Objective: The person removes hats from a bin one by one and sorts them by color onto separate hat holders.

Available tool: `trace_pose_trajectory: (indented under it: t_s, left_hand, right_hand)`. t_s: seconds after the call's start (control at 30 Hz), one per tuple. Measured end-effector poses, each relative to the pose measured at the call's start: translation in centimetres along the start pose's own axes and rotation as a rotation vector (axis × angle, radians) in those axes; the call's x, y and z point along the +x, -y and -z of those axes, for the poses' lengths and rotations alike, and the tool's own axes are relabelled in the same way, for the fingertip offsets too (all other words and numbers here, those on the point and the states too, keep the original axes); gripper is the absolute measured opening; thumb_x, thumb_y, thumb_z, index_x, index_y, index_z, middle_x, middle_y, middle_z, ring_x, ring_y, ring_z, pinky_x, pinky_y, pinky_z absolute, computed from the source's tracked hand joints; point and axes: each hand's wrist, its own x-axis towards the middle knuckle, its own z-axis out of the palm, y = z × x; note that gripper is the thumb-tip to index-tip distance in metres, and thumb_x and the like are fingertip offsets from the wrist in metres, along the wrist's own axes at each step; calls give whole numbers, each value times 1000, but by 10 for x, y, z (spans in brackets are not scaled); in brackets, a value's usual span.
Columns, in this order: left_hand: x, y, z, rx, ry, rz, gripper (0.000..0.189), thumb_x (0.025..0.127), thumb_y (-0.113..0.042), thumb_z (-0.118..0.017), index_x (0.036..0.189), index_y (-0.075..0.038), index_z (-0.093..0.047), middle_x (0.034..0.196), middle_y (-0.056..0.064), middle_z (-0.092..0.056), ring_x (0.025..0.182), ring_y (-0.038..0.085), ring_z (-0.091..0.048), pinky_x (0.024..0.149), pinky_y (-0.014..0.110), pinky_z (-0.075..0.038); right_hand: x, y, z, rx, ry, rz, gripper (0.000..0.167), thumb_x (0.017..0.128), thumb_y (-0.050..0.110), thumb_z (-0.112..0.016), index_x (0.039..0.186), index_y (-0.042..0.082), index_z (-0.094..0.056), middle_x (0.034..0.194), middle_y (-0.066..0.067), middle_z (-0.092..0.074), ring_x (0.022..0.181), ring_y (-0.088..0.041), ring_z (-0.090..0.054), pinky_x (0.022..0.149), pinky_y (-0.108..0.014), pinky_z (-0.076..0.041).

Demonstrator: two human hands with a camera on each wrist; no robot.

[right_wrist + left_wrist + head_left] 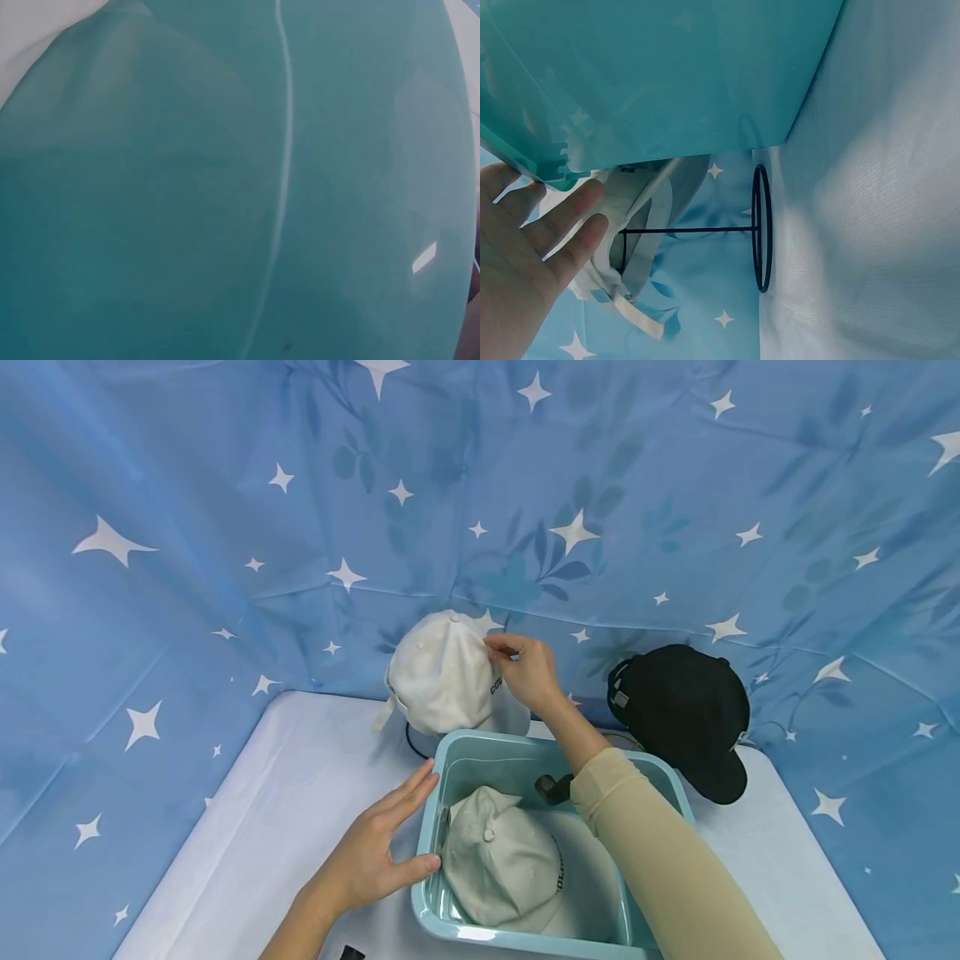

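Observation:
A white baseball cap [438, 672] with dark lettering sits on a black wire stand [759, 229] behind the bin. My right hand [528, 672] pinches the front of its crown with bent fingers and thumb. The blue-green plastic bin [480, 739] stands in front, and a second pale cap [498, 860] lies inside with its brim to the right. My left hand [378, 843] rests against the bin's left rim, fingers extended. In the left wrist view, the fingers [574, 210] reach the bin's corner. The right wrist view shows mostly the bin's wall [187, 225], with the right hand out of sight.
A black baseball cap [686, 714] is perched at the right rear, brim pointing down toward the table. Behind everything hangs a blue curtain [450, 485] with white stars. A white cloth [300, 777] covers the table.

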Motion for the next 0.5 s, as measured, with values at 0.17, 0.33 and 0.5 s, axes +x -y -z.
trace_pose_trajectory:
  t_s: [0.17,0.33,0.5]
  left_hand:
    - [0,-1,0,2,-1,0,89,89,-33,-79,164,-15,-36,171,6,-29,152,31,-38,111,58,-44]
    - [0,-1,0,5,-2,0,89,89,-33,-79,164,-15,-36,171,6,-29,152,30,-38,111,58,-44]
    - [0,-2,0,2,1,4,88,89,-34,-78,164,-15,-36,171,6,-29,152,31,-38,111,59,-44]
  right_hand:
    - [-2,0,3,-29,22,-12,26,102,6,-68,126,9,-77,118,-10,-77,108,-27,-70,86,-42,-59]
    - [-4,6,16,-53,34,28,27,101,4,-68,126,7,-77,118,-10,-76,106,-27,-70,76,-44,-57]
    - [-6,13,38,-87,47,81,27,102,9,-68,128,7,-75,119,-10,-76,103,-28,-71,76,-45,-57]
